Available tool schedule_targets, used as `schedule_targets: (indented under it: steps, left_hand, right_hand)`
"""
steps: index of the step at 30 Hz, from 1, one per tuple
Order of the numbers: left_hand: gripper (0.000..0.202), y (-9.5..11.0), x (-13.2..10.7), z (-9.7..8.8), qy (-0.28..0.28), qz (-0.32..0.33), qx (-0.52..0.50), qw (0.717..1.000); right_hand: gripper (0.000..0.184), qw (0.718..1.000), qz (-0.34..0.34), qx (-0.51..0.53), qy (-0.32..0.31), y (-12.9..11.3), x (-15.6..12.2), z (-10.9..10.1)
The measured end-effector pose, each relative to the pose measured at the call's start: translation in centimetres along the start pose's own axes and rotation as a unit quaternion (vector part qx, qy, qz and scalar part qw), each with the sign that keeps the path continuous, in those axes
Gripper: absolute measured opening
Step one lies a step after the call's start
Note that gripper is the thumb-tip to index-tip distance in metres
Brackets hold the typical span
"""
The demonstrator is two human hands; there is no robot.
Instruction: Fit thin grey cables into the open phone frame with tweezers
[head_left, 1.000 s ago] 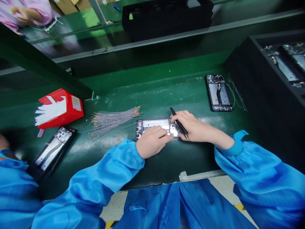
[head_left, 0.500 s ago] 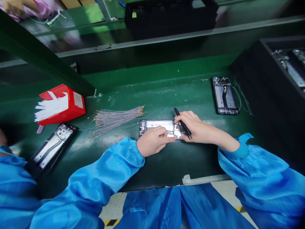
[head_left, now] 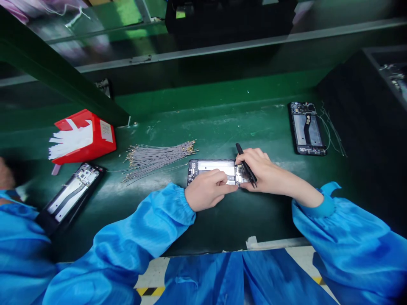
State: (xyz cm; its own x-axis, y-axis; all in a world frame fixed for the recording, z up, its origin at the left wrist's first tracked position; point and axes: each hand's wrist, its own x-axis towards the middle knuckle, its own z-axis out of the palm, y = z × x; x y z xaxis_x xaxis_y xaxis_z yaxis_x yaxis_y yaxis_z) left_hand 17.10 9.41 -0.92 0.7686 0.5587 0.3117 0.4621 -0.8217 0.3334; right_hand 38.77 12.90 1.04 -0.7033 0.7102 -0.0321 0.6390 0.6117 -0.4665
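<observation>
In front of me an opened smartphone [head_left: 193, 168] lies lengthwise on the green work surface, its circuit board exposed at the right end. My left hand [head_left: 208, 189] is closed against its near side, fingers curled and the index finger stretched onto the board's near edge. My right hand [head_left: 262, 171] grips black tweezers [head_left: 245, 164], slanting with the tips toward me. Its thumb and fingertips also touch the right end of the phone. What lies under the fingertips is hidden. Left of the phone lies a bundle of thin grey cables [head_left: 159, 157] with gold ends.
A red bin [head_left: 103, 144] of white strips stands at left, beside a tilted opened phone [head_left: 74, 188]. Another opened phone [head_left: 307, 127] with loose wires lies at right, near a black box [head_left: 359, 106]. A co-worker's blue sleeve [head_left: 22, 245] is at far left; a green post [head_left: 63, 72] rises there.
The whole view has shifted slightly, so the table items sit a little further right. Both hands stay at the phone in nearly the same pose, with the tweezers still gripped.
</observation>
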Motion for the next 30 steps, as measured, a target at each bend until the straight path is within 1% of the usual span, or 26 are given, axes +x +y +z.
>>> schedule_targets:
  steps: [5,9,14,17,20,26,30]
  left_hand:
    - [0.028,0.1,0.0,0.0,-0.001,-0.005,0.011,1.000]
    - [0.029,0.0,0.0,0.1,-0.001,-0.011,-0.004,1.000]
    - [0.025,-0.1,0.0,0.2,0.011,-0.030,-0.055,0.998]
    - [0.025,-0.1,0.0,0.2,0.012,-0.034,-0.064,0.997]
    - [0.025,-0.2,0.0,0.3,0.009,-0.033,-0.067,0.997]
    - [0.024,-0.2,0.0,0.3,0.032,-0.037,-0.090,0.995]
    - [0.023,-0.1,0.1,0.3,0.031,-0.036,-0.088,0.995]
  right_hand:
    - [0.041,0.999,0.022,-0.028,-0.021,-0.6,0.6,-0.1]
    - [0.040,0.998,0.030,-0.042,-0.038,-0.7,0.8,-0.2]
    - [0.044,1.000,0.021,-0.020,-0.012,-0.2,0.6,0.1]
    - [0.046,0.999,0.026,-0.024,-0.008,0.0,0.6,0.3]
    - [0.046,0.999,0.033,-0.032,-0.021,-0.1,0.8,0.2]
    - [0.044,0.998,0.044,-0.034,-0.043,-0.4,1.1,-0.2]
    - [0.044,0.997,0.045,-0.039,-0.054,-0.3,1.2,-0.3]
